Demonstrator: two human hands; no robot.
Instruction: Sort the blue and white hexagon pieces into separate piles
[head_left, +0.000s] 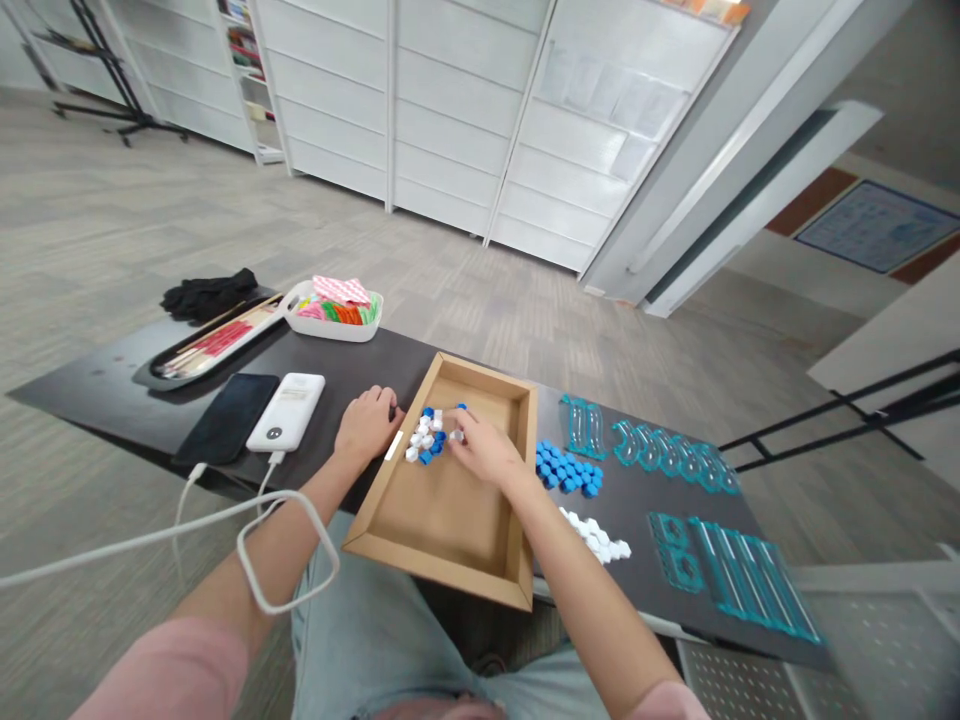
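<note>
My right hand [486, 450] reaches into a shallow brown cardboard box [457, 515], its thumb and fingers closed around a small white hexagonal piece [456, 436]. Just left of its fingertips lies a cluster of white pieces [422, 436] and blue pieces [438, 442], against the box's left side. Another blue piece [461, 407] shows beyond the index finger. My left hand [366, 428] rests palm down on the table beside the left wall of the box, fingers bent with a gap between thumb and index finger. Nothing can be made out in it.
Right of the box lie blue pieces [568, 470], white pieces [598, 537] and clear teal plastic parts [754, 575]. To the left are a white power bank [286, 412] with a cable [300, 500], a dark phone [229, 418], a tray of sticks [214, 345] and a white bowl [334, 325].
</note>
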